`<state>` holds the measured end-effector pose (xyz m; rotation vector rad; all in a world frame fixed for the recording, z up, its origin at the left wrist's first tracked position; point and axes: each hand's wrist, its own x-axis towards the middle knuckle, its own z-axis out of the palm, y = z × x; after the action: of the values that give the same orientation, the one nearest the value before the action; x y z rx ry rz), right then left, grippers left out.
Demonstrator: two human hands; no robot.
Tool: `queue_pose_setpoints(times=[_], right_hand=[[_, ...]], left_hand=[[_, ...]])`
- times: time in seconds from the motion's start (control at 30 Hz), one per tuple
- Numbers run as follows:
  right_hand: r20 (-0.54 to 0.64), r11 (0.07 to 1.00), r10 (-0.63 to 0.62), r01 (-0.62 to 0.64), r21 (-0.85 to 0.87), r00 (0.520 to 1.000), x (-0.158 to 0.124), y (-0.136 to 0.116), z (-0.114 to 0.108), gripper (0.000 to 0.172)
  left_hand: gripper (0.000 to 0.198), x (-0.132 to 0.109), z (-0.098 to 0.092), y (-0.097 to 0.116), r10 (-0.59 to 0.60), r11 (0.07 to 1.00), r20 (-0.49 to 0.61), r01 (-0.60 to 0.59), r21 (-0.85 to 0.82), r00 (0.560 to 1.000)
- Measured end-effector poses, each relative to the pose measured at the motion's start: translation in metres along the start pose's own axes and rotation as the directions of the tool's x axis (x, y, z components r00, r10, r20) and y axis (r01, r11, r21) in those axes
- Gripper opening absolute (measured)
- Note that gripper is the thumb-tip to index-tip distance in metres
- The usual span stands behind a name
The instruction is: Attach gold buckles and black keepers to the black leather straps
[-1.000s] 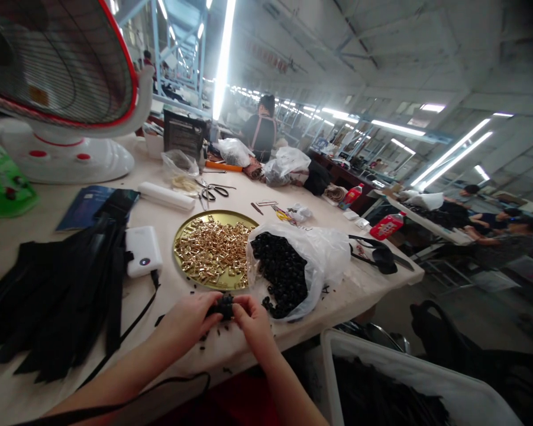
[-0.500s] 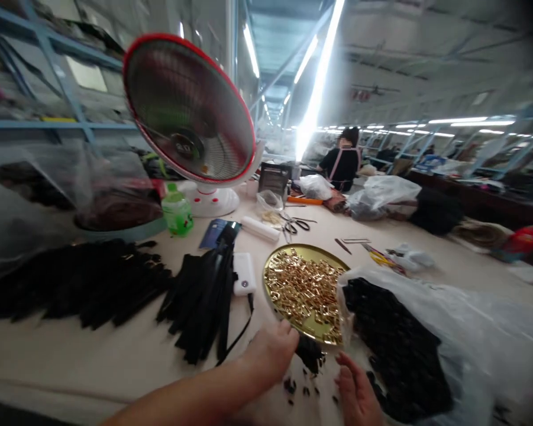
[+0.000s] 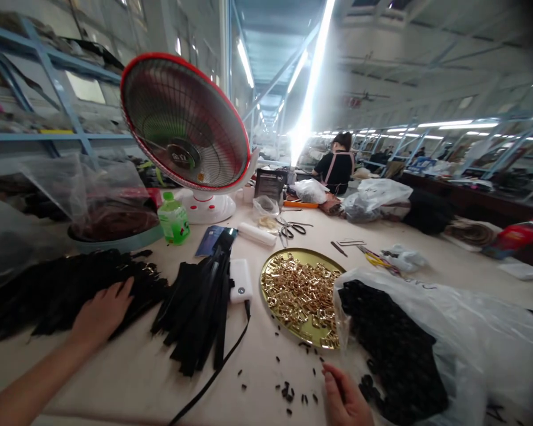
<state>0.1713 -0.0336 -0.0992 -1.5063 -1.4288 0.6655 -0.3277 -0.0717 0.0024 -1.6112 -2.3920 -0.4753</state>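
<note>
Left to right now: past strips (image 3: pixel 57 284) under the left hand (image 3: pixel 101 312), past a bundle (image 3: pixel 199 307), to buckles (image 3: pixel 299 284) on a tray (image 3: pixel 310 338) beyond the right hand (image 3: pixel 346 397), then over to a bag (image 3: pixel 474 337).

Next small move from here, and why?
I'd probably shift the left hand from the black pile to the fan of black strips: the hand lies on the pile, where gold glints show; the fan is close by with no hand on it. The right hand is near the plastic bag.

the strips (image 3: pixel 57 287) and small pieces (image 3: pixel 390 349) are black, the buckles (image 3: pixel 299 287) gold.
</note>
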Motion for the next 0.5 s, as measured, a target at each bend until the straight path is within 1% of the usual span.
queue_pose_setpoints(times=[0.03, 0.07, 0.1, 0.13, 0.17, 0.23, 0.3, 0.33, 0.4, 0.43, 0.5], right_hand=[[0.022, 1.000, -0.004, 0.005, -0.003, 1.000, 0.000, 0.001, -0.001, 0.042], [0.040, 1.000, -0.006, 0.006, -0.009, 0.999, 0.000, 0.001, -0.001, 0.040], [0.048, 1.000, -0.006, 0.007, -0.013, 0.999, 0.000, 0.001, 0.000, 0.039], [0.042, 1.000, -0.005, 0.006, -0.016, 0.999, 0.000, 0.001, 0.000, 0.038], [0.025, 1.000, -0.002, 0.002, -0.019, 1.000, 0.000, 0.000, 0.001, 0.037], [0.000, 1.000, 0.002, -0.002, -0.018, 1.000, -0.001, -0.002, 0.003, 0.036], [0.032, 1.000, -0.004, 0.005, -0.013, 0.999, -0.001, -0.004, 0.002, 0.034], [0.058, 1.000, -0.009, 0.009, -0.008, 0.998, -0.001, -0.006, 0.001, 0.033], [0.098, 1.000, -0.027, 0.026, 0.005, 0.995, -0.001, -0.009, -0.001, 0.029], [0.102, 0.999, -0.039, 0.038, 0.009, 0.994, -0.001, -0.012, -0.002, 0.026], [0.092, 0.997, -0.074, 0.073, 0.008, 0.993, -0.001, -0.016, -0.003, 0.021]], left_hand=[[0.071, 0.000, 0.002, -0.001, 0.014, 1.000, -0.024, -0.014, 0.022, 1.000], [0.069, 0.002, 0.001, 0.004, 0.031, 0.999, -0.051, -0.029, 0.034, 0.998], [0.066, 0.004, -0.001, 0.014, 0.052, 0.998, -0.071, -0.049, 0.042, 0.996], [0.061, 0.007, -0.004, 0.027, 0.071, 0.996, -0.082, -0.067, 0.051, 0.994], [0.056, 0.010, -0.007, 0.045, 0.092, 0.995, -0.050, -0.090, 0.048, 0.994], [0.044, 0.018, -0.009, 0.083, 0.146, 0.989, 0.118, -0.140, -0.055, 0.982], [0.034, 0.027, -0.001, 0.118, 0.172, 0.981, 0.184, -0.152, -0.118, 0.968], [0.032, 0.032, 0.005, 0.131, 0.164, 0.981, 0.208, -0.137, -0.139, 0.964], [0.031, 0.040, 0.019, 0.148, 0.139, 0.979, 0.246, -0.096, -0.179, 0.959], [0.030, 0.044, 0.026, 0.152, 0.128, 0.976, 0.264, -0.074, -0.205, 0.956], [0.025, 0.051, 0.036, 0.154, 0.129, 0.959, 0.296, -0.043, -0.280, 0.946]])
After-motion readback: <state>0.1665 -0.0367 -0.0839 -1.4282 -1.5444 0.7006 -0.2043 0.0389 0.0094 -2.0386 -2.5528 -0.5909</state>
